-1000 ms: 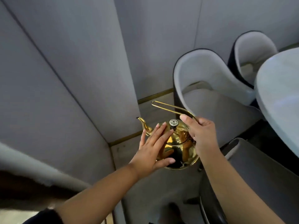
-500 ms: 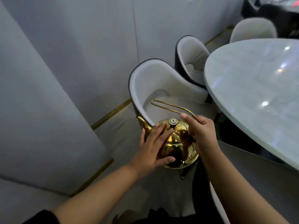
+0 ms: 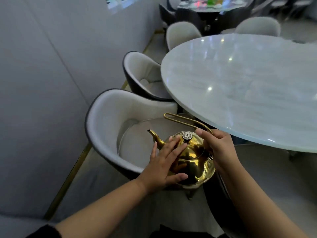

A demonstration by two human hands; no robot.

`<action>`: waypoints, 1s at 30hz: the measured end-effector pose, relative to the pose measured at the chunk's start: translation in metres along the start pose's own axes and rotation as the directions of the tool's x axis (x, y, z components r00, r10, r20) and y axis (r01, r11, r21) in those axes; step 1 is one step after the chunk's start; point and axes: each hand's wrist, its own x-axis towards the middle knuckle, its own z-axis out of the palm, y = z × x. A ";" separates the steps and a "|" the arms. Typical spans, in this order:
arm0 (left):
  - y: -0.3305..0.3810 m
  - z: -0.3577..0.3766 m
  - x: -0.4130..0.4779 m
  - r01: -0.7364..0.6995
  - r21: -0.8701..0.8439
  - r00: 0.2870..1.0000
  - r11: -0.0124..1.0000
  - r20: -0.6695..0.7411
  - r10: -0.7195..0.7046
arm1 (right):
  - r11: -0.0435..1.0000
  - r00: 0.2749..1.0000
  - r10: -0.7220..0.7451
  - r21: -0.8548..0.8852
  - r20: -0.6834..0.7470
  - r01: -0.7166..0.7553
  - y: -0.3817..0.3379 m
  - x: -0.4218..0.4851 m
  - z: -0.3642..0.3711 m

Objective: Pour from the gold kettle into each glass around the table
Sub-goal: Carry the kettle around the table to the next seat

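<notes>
The gold kettle hangs in the air in front of me, upright, its spout pointing left over a chair seat. My right hand grips the base of its long wire handle. My left hand lies flat against the kettle's left side with fingers spread, the fingertips near the lid knob. The round white marble table lies to the right and beyond. No glass shows on the visible part of the tabletop.
Grey shell chairs stand around the table, two between me and the grey wall on the left, another just below my right arm. A second set table stands far behind.
My view has swung up and right from the wall corner to the table. The kettle and both hands keep the same hold and the same place in view.
</notes>
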 end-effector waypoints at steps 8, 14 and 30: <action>-0.024 0.015 0.076 -0.163 -0.083 0.969 0.983 0.174 0.175 | 0.999 0.968 0.040 0.037 -0.246 -0.032 0.002 0.029 -0.033; -0.016 0.046 0.149 -0.225 -0.124 0.946 0.966 0.211 0.247 | 0.997 0.952 0.072 0.011 -0.297 -0.072 -0.008 0.067 -0.086; 0.022 0.090 0.355 -0.359 -0.128 0.838 0.925 0.392 0.379 | 0.998 0.792 -0.065 -0.042 -0.608 0.050 -0.051 0.184 -0.208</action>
